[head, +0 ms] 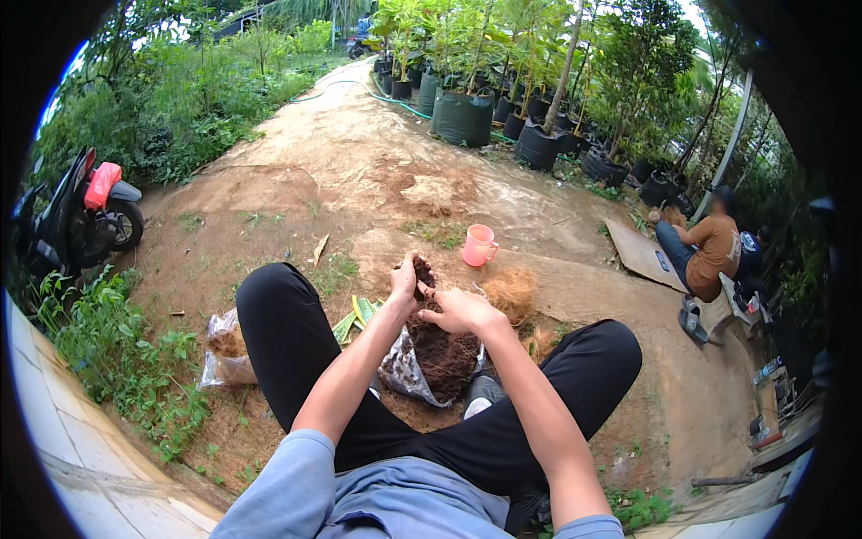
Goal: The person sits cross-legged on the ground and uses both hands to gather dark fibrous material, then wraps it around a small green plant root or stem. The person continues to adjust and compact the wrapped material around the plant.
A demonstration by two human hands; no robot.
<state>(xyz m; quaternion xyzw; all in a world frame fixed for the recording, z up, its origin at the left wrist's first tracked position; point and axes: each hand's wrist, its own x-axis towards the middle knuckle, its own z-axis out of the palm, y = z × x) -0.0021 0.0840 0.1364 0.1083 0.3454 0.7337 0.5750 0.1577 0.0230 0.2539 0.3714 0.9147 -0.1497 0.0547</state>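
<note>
My left hand (405, 279) is raised between my knees and cups a dark brown clump of potting mix (423, 271). The index finger of my right hand (463, 310) reaches to the clump's lower edge. Its thumb stands apart, and I see nothing held in it. Below both hands, a plastic bag (399, 367) lies open between my shoes, full of dark, fibrous potting mix (441, 357). Yellow-edged green leaves (353, 318), like those of a snake plant, lie behind my left forearm. Loose brown coconut fibre (510, 294) is heaped beyond my right hand.
A pink plastic mug (479, 244) stands ahead on the dirt. Left of my knee is a clear bag of fibre (229, 350). A motorbike (87, 209) is parked at left. A person in a brown shirt (712, 249) sits at right by a board (643, 256). Potted plants (463, 116) line the path.
</note>
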